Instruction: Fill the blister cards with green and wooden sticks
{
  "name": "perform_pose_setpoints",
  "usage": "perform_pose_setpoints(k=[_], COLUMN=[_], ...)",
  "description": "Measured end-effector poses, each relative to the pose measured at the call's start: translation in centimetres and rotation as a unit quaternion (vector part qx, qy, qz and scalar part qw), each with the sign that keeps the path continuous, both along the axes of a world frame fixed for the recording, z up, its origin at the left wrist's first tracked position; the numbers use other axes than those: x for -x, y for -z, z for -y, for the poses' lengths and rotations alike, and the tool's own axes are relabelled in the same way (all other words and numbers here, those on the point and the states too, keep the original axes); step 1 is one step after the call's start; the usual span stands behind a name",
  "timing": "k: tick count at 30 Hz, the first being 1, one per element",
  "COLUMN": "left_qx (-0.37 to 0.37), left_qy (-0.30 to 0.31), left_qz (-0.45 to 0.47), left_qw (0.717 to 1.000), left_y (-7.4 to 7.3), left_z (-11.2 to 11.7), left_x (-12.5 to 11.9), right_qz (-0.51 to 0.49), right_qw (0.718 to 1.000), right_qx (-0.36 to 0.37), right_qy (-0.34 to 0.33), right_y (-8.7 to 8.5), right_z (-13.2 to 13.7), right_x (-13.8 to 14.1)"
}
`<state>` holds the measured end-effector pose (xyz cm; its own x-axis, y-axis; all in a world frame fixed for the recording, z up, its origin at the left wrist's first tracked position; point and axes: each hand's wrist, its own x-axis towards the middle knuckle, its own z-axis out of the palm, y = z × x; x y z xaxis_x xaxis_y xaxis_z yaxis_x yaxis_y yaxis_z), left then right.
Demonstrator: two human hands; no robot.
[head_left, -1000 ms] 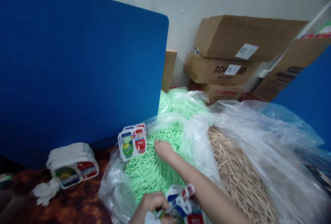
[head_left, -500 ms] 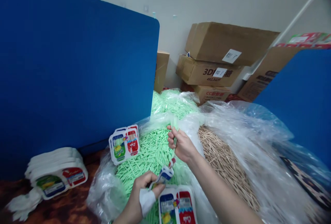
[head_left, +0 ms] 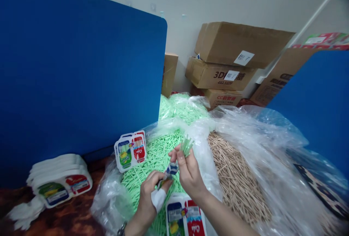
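My right hand (head_left: 188, 170) pinches a small bundle of green sticks (head_left: 186, 145), their tips pointing up. Just left of it, my left hand (head_left: 151, 188), with a white bandage on the thumb, grips a small printed packet (head_left: 169, 172). Both hands hover over a clear bag full of loose green sticks (head_left: 152, 158). A flat red-and-blue packet (head_left: 184, 218) lies under my right wrist. Another set of packets (head_left: 131, 150) leans on the green pile's left edge.
A clear bag of tan wooden sticks (head_left: 237, 178) lies to the right. A stack of white packets (head_left: 58, 179) rests on the brown table at left. Blue partition panels (head_left: 81, 76) stand left and right. Cardboard boxes (head_left: 237, 58) pile up against the back wall.
My right hand lifted a bundle of green sticks out of the pile and drew it back toward my left hand, which raised its packet to meet it.
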<state>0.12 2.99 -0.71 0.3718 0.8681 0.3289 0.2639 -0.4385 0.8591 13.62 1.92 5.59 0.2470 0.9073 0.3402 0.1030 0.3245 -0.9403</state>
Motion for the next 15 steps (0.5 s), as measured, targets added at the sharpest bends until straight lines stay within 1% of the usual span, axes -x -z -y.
perform_pose_setpoints(k=[4, 7, 11, 13, 15], left_qx=[-0.030, -0.041, -0.034, -0.025, -0.017], left_qy=[-0.007, -0.004, 0.000, 0.000, 0.004], left_qz=[0.012, 0.027, 0.039, 0.040, 0.040], left_qw=[0.999, 0.999, 0.999, 0.999, 0.999], left_y=[-0.5, -0.8, -0.9, -0.9, -0.9], left_z=[0.0, 0.1, 0.3, 0.2, 0.0], left_x=[-0.3, -0.6, -1.0, -1.0, -1.0], right_qz=[0.070, 0.088, 0.095, 0.116, 0.159], right_qw=[0.997, 0.994, 0.990, 0.988, 0.984], right_qx=[-0.001, 0.015, 0.022, 0.020, 0.014], right_qy=[0.035, 0.067, 0.106, 0.098, 0.076], right_y=[0.5, 0.9, 1.9, 2.2, 2.1], right_z=[0.6, 0.8, 1.1, 1.3, 1.4], right_x=[0.2, 0.7, 1.1, 0.8, 0.1])
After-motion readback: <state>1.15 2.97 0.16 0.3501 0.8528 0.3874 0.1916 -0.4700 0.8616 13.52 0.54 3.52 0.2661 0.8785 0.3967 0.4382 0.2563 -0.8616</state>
